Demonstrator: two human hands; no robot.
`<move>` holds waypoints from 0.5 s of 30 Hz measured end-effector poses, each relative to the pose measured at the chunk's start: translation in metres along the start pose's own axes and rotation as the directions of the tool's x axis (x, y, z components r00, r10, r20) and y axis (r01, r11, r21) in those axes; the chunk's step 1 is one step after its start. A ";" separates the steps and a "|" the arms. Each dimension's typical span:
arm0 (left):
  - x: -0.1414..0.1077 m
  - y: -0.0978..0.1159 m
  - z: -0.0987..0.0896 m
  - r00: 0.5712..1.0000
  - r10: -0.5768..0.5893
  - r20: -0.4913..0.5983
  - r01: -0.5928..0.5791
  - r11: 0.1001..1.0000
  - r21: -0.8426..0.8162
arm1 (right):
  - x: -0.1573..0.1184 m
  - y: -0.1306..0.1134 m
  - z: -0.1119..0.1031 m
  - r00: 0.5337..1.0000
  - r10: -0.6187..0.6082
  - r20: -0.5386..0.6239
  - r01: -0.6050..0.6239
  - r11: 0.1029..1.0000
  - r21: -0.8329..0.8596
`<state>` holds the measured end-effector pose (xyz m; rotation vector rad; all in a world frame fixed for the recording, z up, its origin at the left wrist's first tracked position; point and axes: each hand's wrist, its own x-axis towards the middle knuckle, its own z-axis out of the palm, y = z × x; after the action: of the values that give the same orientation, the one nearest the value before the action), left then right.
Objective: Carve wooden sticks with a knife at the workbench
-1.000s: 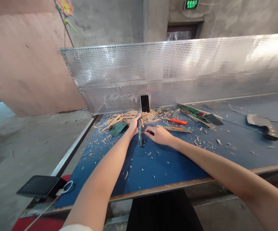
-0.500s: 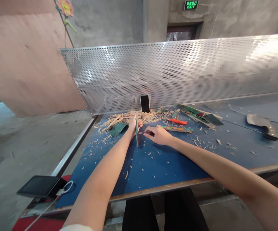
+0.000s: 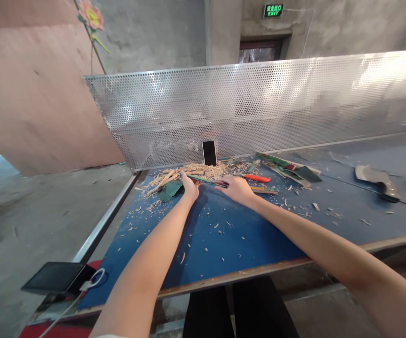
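Observation:
My left hand [image 3: 190,188] is closed around one end of a thin flat wooden strip [image 3: 204,180] with a green face. The strip lies nearly level, reaching across to my right hand [image 3: 238,189]. Pinched in the right fingers is a slim dark-handled tool [image 3: 223,185], right against the strip's far end. Its working tip is too small to make out. Just left of my left hand, a dark green sheet [image 3: 170,190] rests among wood shavings [image 3: 192,168]. An orange-handled cutter [image 3: 256,178] lies beyond my right hand, near another painted wood strip [image 3: 265,190].
A phone [image 3: 210,153] leans upright at the perforated metal screen [image 3: 174,117]. Painted wood strips [image 3: 287,166] lie right of it. A cleaver [image 3: 377,180] rests on the blue table [image 3: 231,244] farther right. A black screen device [image 3: 55,277] with a cable sits at the left corner.
The strip has turned from upright, pointing toward me, to lying nearly level between both hands. My right hand has moved slightly away from me, and the camera view has shifted a little.

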<state>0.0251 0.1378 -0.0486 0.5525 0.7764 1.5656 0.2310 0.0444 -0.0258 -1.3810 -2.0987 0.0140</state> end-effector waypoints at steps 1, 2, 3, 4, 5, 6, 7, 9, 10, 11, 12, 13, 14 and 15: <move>-0.002 0.000 0.002 1.000 0.018 -0.024 -0.018 1.000 -0.012 | 0.003 0.009 -0.002 0.999 -0.006 -0.041 0.006 1.000 0.000; -0.004 0.001 0.003 0.998 0.032 -0.048 -0.033 0.999 -0.010 | 0.005 0.018 -0.003 0.997 -0.010 -0.081 0.010 1.000 -0.002; -0.007 0.000 0.005 0.998 0.038 -0.059 -0.038 0.999 0.004 | 0.008 0.028 -0.005 0.993 -0.016 -0.120 0.016 1.000 0.000; -0.009 0.000 0.007 0.998 0.032 -0.051 -0.030 0.999 0.029 | 0.010 0.037 -0.007 0.987 -0.023 -0.159 0.024 1.000 0.003; -0.011 -0.001 0.009 0.999 0.025 -0.035 -0.023 0.998 0.056 | 0.012 0.045 -0.008 0.981 -0.026 -0.194 0.028 1.000 0.006; -0.013 -0.001 0.011 1.000 0.021 -0.013 -0.020 0.996 0.083 | 0.014 0.053 -0.009 0.974 -0.022 -0.225 0.025 1.000 0.009; -0.015 -0.002 0.012 1.000 0.023 0.007 -0.024 0.994 0.108 | 0.015 0.060 -0.011 0.968 -0.009 -0.251 0.012 1.000 0.010; -0.017 -0.002 0.013 0.999 0.035 0.036 -0.040 0.989 0.145 | 0.017 0.070 -0.014 0.958 0.029 -0.285 -0.026 1.000 0.013; -0.018 -0.002 0.013 0.998 0.042 0.046 -0.048 0.987 0.153 | 0.018 0.073 -0.015 0.955 0.039 -0.294 -0.036 0.999 0.016; -0.019 -0.002 0.013 0.998 0.045 0.053 -0.053 0.987 0.154 | 0.018 0.076 -0.017 0.954 0.040 -0.298 -0.036 0.999 0.018; -0.019 -0.002 0.012 0.997 0.045 0.058 -0.053 0.987 0.150 | 0.019 0.079 -0.018 0.954 0.031 -0.300 -0.025 0.999 0.023; -0.019 -0.001 0.012 0.997 0.040 0.061 -0.048 0.988 0.146 | 0.019 0.080 -0.018 0.953 0.019 -0.303 -0.009 0.999 0.031; -0.019 -0.001 0.012 0.997 0.034 0.064 -0.043 0.989 0.142 | 0.019 0.082 -0.018 0.951 0.005 -0.309 0.008 0.999 0.041; -0.019 0.000 0.011 0.997 0.029 0.067 -0.038 0.989 0.142 | 0.019 0.083 -0.018 0.948 -0.005 -0.317 0.023 0.998 0.051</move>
<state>0.0364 0.1207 -0.0396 0.7215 0.8382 1.5228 0.3036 0.0923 -0.0293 -1.2442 -1.8266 -0.1465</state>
